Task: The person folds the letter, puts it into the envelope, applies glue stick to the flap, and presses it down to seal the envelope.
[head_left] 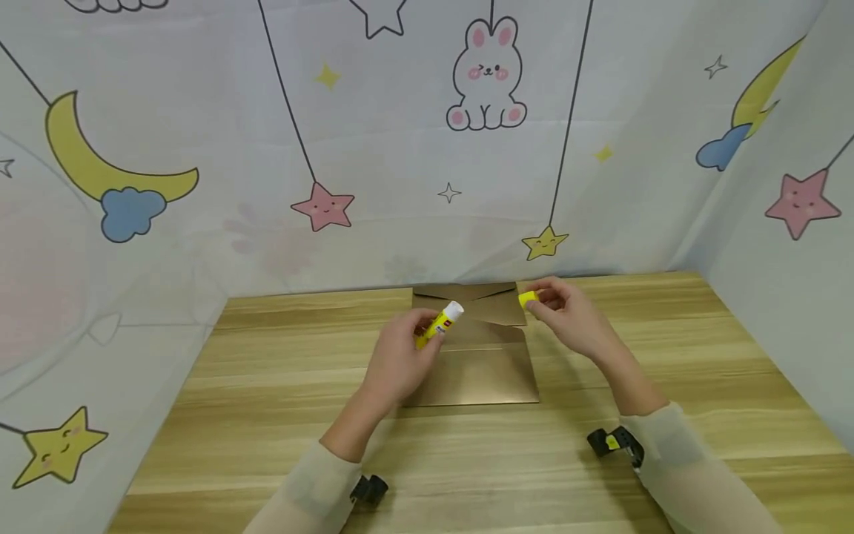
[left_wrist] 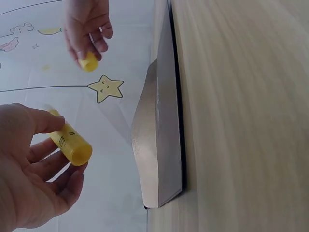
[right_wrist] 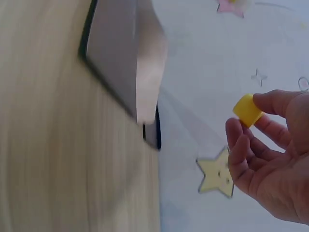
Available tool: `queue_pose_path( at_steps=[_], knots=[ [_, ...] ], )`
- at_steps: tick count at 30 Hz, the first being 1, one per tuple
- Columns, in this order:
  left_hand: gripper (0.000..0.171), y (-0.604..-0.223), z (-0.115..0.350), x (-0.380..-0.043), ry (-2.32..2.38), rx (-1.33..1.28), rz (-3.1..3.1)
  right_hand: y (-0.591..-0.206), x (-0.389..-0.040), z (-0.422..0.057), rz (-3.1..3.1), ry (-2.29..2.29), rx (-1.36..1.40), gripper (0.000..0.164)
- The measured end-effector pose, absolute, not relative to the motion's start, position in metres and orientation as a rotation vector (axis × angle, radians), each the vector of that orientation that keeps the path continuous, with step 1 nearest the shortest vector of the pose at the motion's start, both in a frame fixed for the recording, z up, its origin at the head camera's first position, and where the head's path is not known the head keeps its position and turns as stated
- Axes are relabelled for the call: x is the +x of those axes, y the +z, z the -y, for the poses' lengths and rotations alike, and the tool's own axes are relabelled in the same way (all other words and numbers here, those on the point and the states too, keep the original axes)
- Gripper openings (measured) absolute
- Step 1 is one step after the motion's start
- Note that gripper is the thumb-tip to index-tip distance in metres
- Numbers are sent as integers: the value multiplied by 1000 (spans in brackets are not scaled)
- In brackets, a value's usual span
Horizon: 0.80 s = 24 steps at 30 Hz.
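My left hand [head_left: 402, 354] grips a yellow glue stick [head_left: 440, 325] by its body, its white top end tilted up and to the right. In the left wrist view the yellow base of the glue stick [left_wrist: 71, 145] shows between thumb and fingers. To the right, my right hand [head_left: 575, 319] pinches the yellow cap [head_left: 528, 299] between thumb and fingertips, apart from the stick. Under the left hand lies a bronze envelope [head_left: 483, 377] with its flap raised toward the back. Behind it is a second bronze envelope [head_left: 497, 310], partly covered by the first.
The envelopes lie on a wood-grain table [head_left: 267, 415]. A white cloth backdrop [head_left: 400, 133] printed with stars, moons and a rabbit hangs along the table's back edge and at both sides. Small black devices [head_left: 369, 489] are strapped at both wrists.
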<state>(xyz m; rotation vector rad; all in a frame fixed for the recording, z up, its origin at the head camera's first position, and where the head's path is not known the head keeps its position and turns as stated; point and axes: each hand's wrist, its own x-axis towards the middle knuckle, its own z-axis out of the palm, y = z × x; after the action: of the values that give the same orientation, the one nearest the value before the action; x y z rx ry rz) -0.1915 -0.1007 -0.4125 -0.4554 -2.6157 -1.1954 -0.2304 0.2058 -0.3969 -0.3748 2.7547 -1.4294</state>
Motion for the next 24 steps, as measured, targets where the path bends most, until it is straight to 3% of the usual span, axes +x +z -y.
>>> queue_pose_path(
  at_steps=[10,24],
  knots=[
    [32,-407,101,-191,-1746,-262,2566,-399,-249,-258,-3014,-837,-312,35],
    [37,-408,102,-195,-2211,-106,2363,-420,-268,-295,-3015,-474,-220,37]
  ],
)
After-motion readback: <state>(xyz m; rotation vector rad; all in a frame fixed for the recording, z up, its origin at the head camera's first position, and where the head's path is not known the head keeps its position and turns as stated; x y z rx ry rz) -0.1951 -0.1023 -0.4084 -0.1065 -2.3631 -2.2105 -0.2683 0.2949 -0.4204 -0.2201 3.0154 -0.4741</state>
